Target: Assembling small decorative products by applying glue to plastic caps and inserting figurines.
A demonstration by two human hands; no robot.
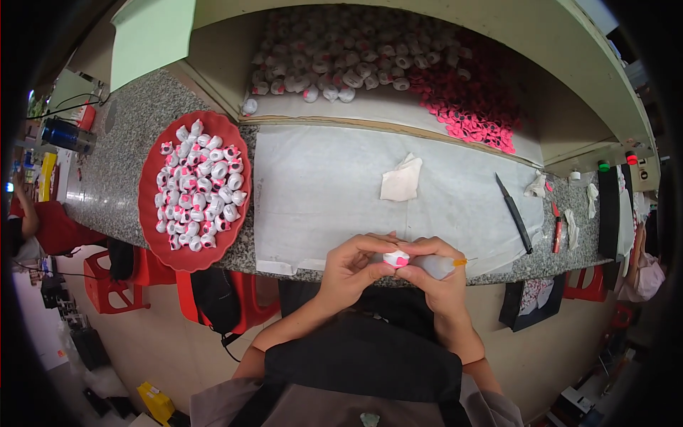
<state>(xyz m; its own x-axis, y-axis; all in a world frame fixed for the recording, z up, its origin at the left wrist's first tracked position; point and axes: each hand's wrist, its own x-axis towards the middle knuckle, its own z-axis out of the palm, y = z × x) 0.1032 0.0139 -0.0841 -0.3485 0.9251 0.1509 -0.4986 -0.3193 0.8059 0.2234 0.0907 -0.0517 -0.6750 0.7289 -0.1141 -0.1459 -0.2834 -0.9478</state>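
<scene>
At left on the counter (117, 153), a tray (146, 199) with heaped pieces (191, 183) inside. At centre, a sheet (313, 185) under a scrap (400, 179); near its right edge, a slim tool (515, 215). Behind, in an open compartment (284, 105), a larger heap (348, 60) left of cutouts (473, 114). In front, between left hand (352, 274) and right hand (439, 281), a single piece (394, 258).

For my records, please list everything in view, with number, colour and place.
Counter: one, grey, middle.
Tray: one, red, counter's left.
Small pieces: many, white and pink, in tray.
Shelf: one, cream, top.
Shelf pieces: many, mostly white, inside.
Pink parts: many, pink, inside right.
Sheet: one, white, counter's centre.
Cloth or paper: one, white, on sheet.
Slim tool: one, black, sheet's right.
Red tool: one, red, farther right.
Stools: several, red, below.
Background clutter: uncounted, mixed, both sides.
Bottle: one, translucent, orange tip, front.
Held piece: one, white and pink, front.
Left hand: one, on piece.
Right hand: one, on piece and bottle.
</scene>
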